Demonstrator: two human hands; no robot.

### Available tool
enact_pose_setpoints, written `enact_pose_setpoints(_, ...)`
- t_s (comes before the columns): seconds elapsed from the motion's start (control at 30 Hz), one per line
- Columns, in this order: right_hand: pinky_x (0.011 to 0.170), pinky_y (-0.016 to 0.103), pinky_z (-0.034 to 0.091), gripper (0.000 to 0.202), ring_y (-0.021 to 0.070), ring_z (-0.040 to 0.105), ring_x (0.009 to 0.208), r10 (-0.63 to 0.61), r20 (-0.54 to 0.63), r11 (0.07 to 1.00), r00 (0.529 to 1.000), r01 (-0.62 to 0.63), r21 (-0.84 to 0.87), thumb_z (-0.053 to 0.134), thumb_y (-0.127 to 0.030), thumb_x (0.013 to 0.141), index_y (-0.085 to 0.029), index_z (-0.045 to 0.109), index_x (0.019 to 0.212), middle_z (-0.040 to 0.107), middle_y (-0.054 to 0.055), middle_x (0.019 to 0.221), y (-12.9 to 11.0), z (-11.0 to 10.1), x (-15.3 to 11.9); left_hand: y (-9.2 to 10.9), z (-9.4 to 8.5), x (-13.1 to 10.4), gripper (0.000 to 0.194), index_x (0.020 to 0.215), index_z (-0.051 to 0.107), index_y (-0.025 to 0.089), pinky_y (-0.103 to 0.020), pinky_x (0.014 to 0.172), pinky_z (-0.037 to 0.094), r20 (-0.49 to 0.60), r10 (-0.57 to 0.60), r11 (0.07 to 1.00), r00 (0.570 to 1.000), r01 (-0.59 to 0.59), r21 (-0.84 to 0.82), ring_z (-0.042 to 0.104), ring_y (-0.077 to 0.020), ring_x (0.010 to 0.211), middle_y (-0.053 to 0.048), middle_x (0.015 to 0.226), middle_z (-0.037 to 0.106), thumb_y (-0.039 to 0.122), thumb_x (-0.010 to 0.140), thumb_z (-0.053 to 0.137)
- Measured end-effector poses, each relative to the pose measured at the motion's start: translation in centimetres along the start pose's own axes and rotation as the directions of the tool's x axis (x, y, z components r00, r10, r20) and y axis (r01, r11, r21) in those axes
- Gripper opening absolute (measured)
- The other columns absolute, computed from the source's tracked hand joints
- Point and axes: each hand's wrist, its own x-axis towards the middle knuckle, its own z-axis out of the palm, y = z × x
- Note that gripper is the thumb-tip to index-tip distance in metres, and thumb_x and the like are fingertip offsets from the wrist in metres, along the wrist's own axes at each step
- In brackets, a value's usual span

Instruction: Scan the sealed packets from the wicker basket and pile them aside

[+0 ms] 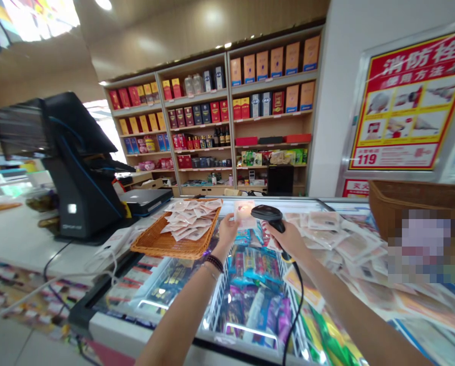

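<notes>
Left fingers [233, 221] closed on a small clear packet [245, 213]; right fingers [275, 231] wrapped round a black scanner [267, 212] beside it.

Shop interior. At 12 o'clock, wooden shelving [229, 128] in three bays, stocked with boxes and bottles; above it, a glossy tan surface [143, 35] with bright glare. At 2 o'clock, a pale wall [336, 76] bearing a framed red-and-yellow poster [406, 101] marked 119. At 10 o'clock, a bright multicoloured panel [44, 19]; below it, a white-lit opening [106, 119], partly hidden. At 9 o'clock, a white counter [10, 239]. At 8 o'clock, pale floor tiles [6, 340] with dark joints.
</notes>
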Motion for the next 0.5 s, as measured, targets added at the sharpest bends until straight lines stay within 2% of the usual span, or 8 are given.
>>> enact_pose_setpoints(0.07, 0.044, 0.027, 0.04, 0.04, 0.0137, 0.051, 0.034, 0.009, 0.006, 1.0, 1.0, -0.009, 0.0, 0.062, -0.059, 0.083, -0.024, 0.055, 0.064, 0.054, -0.003, 0.039, -0.4, 0.2, -0.2, 0.1, -0.2, -0.3, 0.028, 0.102, 0.071, 0.016, -0.027, 0.07, 0.057, -0.065, 0.03, 0.998, 0.997, -0.026, 0.053, 0.075, -0.0221, 0.081, -0.007, 0.084, 0.077, 0.022, 0.076, 0.081)
enact_pose_setpoints(0.13, 0.043, 0.027, 0.039, 0.039, 0.0137, 0.051, 0.034, 0.022, 0.012, 0.999, 1.0, -0.022, 0.029, 0.062, -0.059, 0.082, -0.025, 0.053, 0.065, 0.054, -0.003, 0.04, -0.8, 0.5, -0.3, 0.1, -0.3, -0.6, 0.026, 0.101, 0.071, 0.016, -0.026, 0.07, 0.056, -0.08, 0.054, 0.995, 0.995, -0.047, 0.087, 0.074, -0.0217, 0.08, -0.007, 0.083, 0.077, 0.022, 0.077, 0.08)
enact_pose_setpoints(0.23, 0.041, 0.027, 0.038, 0.039, 0.0139, 0.05, 0.033, 0.042, 0.028, 0.997, 0.999, -0.044, 0.057, 0.062, -0.059, 0.081, -0.026, 0.051, 0.064, 0.053, -0.003, 0.04, -1.0, 1.2, -0.5, 0.0, -0.5, -1.0, 0.024, 0.099, 0.071, 0.017, -0.026, 0.069, 0.056, -0.088, 0.075, 0.996, 0.993, -0.07, 0.057, 0.074, -0.0213, 0.079, -0.006, 0.079, 0.076, 0.024, 0.078, 0.078)
enact_pose_setpoints(0.33, 0.041, 0.027, 0.038, 0.037, 0.0138, 0.049, 0.032, 0.038, 0.045, 0.997, 0.998, -0.041, 0.061, 0.061, -0.057, 0.081, -0.026, 0.051, 0.064, 0.052, -0.003, 0.039, -1.3, 1.6, -0.8, -0.2, -0.7, -1.2, 0.03, 0.102, 0.068, 0.02, -0.026, 0.069, 0.056, -0.079, 0.073, 0.997, 0.994, -0.073, 0.003, 0.074, -0.0214, 0.08, -0.004, 0.079, 0.075, 0.028, 0.076, 0.081)
enact_pose_setpoints(0.5, 0.042, 0.027, 0.04, 0.037, 0.0139, 0.048, 0.032, 0.038, 0.042, 0.997, 0.998, -0.041, 0.069, 0.06, -0.058, 0.081, -0.027, 0.05, 0.063, 0.052, -0.003, 0.038, -1.7, 1.9, -1.3, -0.6, -0.9, -1.8, 0.036, 0.11, 0.067, 0.02, -0.027, 0.068, 0.057, -0.074, 0.035, 0.999, 0.997, -0.035, 0.0, 0.074, -0.0223, 0.081, -0.004, 0.079, 0.075, 0.03, 0.078, 0.08)
